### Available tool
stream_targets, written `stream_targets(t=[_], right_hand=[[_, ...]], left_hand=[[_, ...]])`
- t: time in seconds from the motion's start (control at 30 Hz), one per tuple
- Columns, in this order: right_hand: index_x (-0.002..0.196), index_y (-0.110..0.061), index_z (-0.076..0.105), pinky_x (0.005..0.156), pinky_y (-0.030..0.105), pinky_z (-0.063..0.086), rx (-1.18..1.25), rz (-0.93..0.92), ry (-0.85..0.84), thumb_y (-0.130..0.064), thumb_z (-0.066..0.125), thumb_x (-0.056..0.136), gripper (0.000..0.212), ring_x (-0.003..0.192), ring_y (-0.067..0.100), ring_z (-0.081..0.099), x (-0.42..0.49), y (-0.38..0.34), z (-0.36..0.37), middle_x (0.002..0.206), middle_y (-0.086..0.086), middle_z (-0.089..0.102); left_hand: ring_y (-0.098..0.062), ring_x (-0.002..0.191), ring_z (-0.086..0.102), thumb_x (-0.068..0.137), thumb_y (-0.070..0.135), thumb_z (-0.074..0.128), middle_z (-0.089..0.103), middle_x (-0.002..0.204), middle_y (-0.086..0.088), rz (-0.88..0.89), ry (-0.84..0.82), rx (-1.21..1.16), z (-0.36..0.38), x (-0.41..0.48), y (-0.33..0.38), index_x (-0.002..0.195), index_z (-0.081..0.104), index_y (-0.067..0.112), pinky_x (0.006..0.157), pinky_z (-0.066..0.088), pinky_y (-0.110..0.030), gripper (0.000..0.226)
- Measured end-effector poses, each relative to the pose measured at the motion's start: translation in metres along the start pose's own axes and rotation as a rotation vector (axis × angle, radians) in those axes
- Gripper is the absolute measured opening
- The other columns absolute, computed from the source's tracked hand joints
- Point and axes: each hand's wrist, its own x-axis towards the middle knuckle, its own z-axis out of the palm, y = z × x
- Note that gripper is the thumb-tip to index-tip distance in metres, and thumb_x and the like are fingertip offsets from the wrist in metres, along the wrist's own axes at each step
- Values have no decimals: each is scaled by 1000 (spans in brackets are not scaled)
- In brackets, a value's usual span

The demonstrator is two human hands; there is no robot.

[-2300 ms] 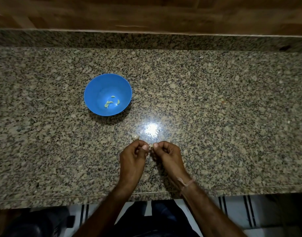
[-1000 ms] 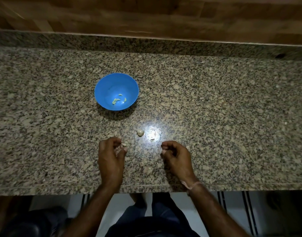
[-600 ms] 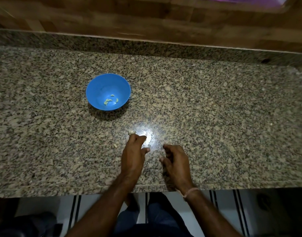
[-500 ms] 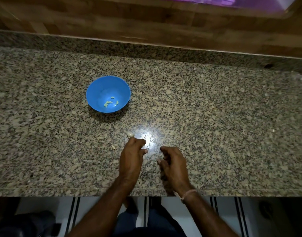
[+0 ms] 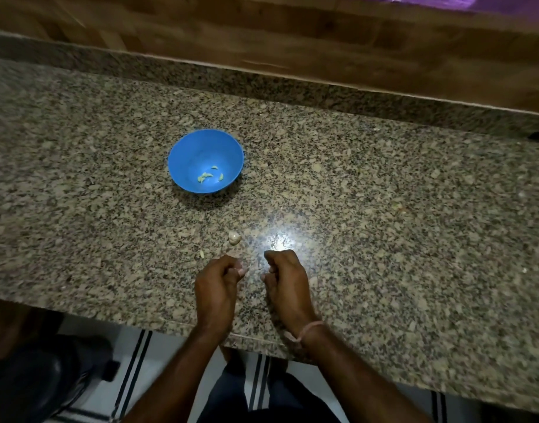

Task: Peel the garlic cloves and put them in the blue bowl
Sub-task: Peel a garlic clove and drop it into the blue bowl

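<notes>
The granite counter (image 5: 414, 239) is carrying very little: the blue bowl (image 5: 205, 161) is sitting toward the back left, and one unpeeled garlic clove (image 5: 234, 237) is lying between that bowl and the left hand (image 5: 218, 285), just ahead of its knuckles and not touching them. A pale scrap (image 5: 202, 254) is resting near the clove. Several peeled cloves (image 5: 208, 177) are lying in the bottom of the bowl. A lamp's glare (image 5: 279, 242) is shining on the stone right in front of the right hand (image 5: 288, 282), which is wearing a thread band (image 5: 311, 328) at the wrist.

Both hands are hovering side by side with fingers curled in toward the thumbs; whether either is pinching anything, I cannot tell.

Half a second ago the left fingertips were almost on the loose clove; now that hand is pulled back toward the counter edge, while clove and bowl are lying where they were.

The counter is speckled and polished, the bowl smooth, round plastic, the wall behind (image 5: 292, 35) brown wood-grain. The loose clove is plump and papery pale.
</notes>
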Motion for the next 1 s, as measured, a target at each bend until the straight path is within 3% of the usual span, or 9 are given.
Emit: stream_targets(t=[0.1, 0.23, 0.37, 0.5, 0.63, 0.73, 0.83, 0.9, 1.0], right_hand=[[126, -14, 66, 90, 24, 56, 75, -25, -17, 7, 58, 96, 38, 102, 14, 57, 24, -3, -9, 114, -3, 55], [140, -11, 56, 92, 17, 37, -223, -194, -104, 5, 62, 94, 49, 116, 13, 39, 43, 12, -26, 134, 1, 49], [132, -11, 62, 96, 34, 45, -282, -305, -270, 7, 60, 93, 44, 119, 25, 48, 28, 13, -12, 131, 5, 52], [116, -31, 65, 95, 33, 51, -101, -282, -142, -14, 51, 107, 24, 108, 15, 57, 14, 10, -19, 111, -13, 57], [129, -16, 65, 95, 44, 53, -148, -123, -133, -3, 63, 96, 35, 111, 24, 58, 17, 30, -31, 123, 2, 58], [131, -10, 64, 92, 39, 51, -211, -139, -207, 2, 69, 91, 41, 109, 25, 57, 17, 28, -20, 125, 9, 56], [122, -16, 66, 89, 27, 56, -91, -140, -216, -5, 60, 102, 23, 103, 5, 57, 18, 13, -7, 117, -4, 54], [119, -16, 67, 85, 22, 58, -111, -170, -217, -1, 63, 99, 25, 103, 4, 54, 20, 10, -1, 113, -9, 53], [106, -16, 71, 78, 29, 55, -179, -222, -169, 1, 72, 91, 22, 98, 12, 54, 23, 13, 4, 103, -9, 57]], left_hand=[[-8, 70, 64, 93, -1, 68, 68, 71, 8, -42, 42, -51, -3, -7, 0, 75, 68, 18, 59, 45, -17, 26], [-6, 71, 66, 91, -2, 69, 69, 71, 7, -92, 83, -77, -4, -15, -1, 74, 69, 16, 60, 45, -12, 25], [-5, 70, 66, 89, 3, 74, 70, 72, 12, -151, 104, -81, -3, -20, -4, 74, 70, 22, 60, 46, -14, 25], [-7, 69, 65, 87, 6, 77, 69, 74, 16, -192, 112, -84, -3, -22, -5, 72, 69, 23, 59, 47, -19, 24], [-6, 68, 66, 87, 9, 78, 70, 71, 15, -235, 124, -96, -2, -22, -8, 73, 68, 25, 58, 49, -19, 23], [-4, 67, 66, 86, 9, 78, 69, 70, 17, -244, 133, -83, -1, -22, -7, 73, 69, 26, 58, 50, -19, 23], [-4, 68, 65, 86, 8, 78, 69, 69, 13, -261, 124, -91, 0, -23, -3, 74, 69, 25, 60, 51, -21, 23], [-7, 69, 65, 87, 8, 78, 69, 68, 10, -267, 119, -94, 1, -23, -2, 74, 69, 24, 60, 52, -22, 22], [-7, 69, 65, 86, 8, 78, 69, 68, 8, -279, 118, -99, 2, -22, -2, 74, 69, 24, 60, 52, -22, 22]])
